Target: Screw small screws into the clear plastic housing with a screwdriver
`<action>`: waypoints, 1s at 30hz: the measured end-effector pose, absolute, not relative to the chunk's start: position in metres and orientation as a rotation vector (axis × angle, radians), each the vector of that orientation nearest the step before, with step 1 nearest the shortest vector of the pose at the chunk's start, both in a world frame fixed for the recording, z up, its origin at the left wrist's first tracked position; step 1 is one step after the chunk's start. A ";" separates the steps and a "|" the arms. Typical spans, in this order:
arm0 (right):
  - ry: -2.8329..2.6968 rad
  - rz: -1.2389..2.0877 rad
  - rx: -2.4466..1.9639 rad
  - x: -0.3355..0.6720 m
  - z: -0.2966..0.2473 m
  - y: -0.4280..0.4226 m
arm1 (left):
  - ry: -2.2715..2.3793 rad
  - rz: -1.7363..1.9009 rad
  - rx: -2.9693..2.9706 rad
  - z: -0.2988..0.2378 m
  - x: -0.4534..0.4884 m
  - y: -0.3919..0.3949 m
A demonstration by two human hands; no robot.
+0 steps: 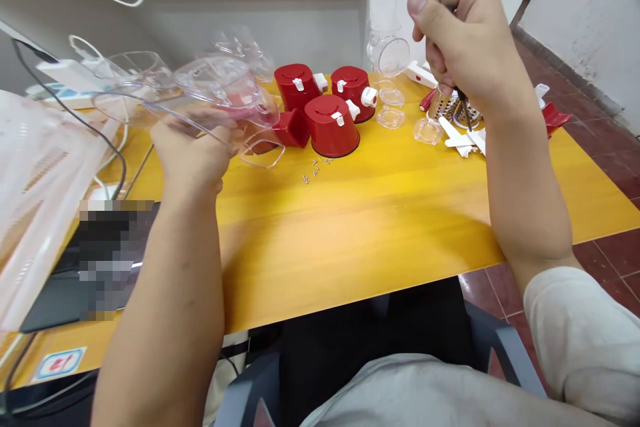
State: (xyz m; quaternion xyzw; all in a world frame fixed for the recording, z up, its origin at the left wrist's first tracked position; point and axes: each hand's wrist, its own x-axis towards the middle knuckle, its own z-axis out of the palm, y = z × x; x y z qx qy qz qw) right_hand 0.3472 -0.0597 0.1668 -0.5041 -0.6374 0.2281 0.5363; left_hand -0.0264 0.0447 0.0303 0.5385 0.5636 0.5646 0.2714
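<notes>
My left hand (193, 150) reaches among clear plastic parts (220, 80) at the back left. Its fingers are smeared by motion and partly behind the plastic, so I cannot tell whether they grip any of it. My right hand (465, 40) is raised at the right, closed around a dark screwdriver (465, 107) whose thin shaft points down; the handle is mostly hidden. Below it lie white plastic pieces (465, 140) and perforated metal drums (443, 105). Red round housings (333, 123) with white knobs stand mid-table, one red square funnel-like part (293, 128) beside them.
Several small screws (316, 168) lie on the yellow table (360, 227). Clear lids (391, 117) and a clear cylinder (393, 53) are behind. At left are a plastic bag (45, 193), cables, and a dark flat device (60, 297). A chair armrest (505, 347) is below.
</notes>
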 end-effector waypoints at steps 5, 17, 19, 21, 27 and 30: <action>-1.430 0.577 -1.459 0.365 0.151 -0.038 | 1.437 1.473 1.313 0.019 -0.025 0.044; -1.283 0.626 -1.628 0.405 0.101 0.015 | 1.194 1.412 1.282 0.007 -0.027 0.047; -1.289 0.609 -1.648 0.405 0.097 0.016 | 1.163 1.402 1.282 0.014 -0.024 0.044; -1.305 0.586 -1.672 0.405 0.094 0.017 | 1.184 1.446 1.292 0.019 -0.025 0.043; -1.358 0.310 -1.768 0.400 0.103 0.035 | 1.329 1.536 1.468 0.026 -0.041 0.047; -1.456 0.180 -1.830 0.394 0.117 0.052 | 1.410 1.538 1.656 0.033 -0.048 0.046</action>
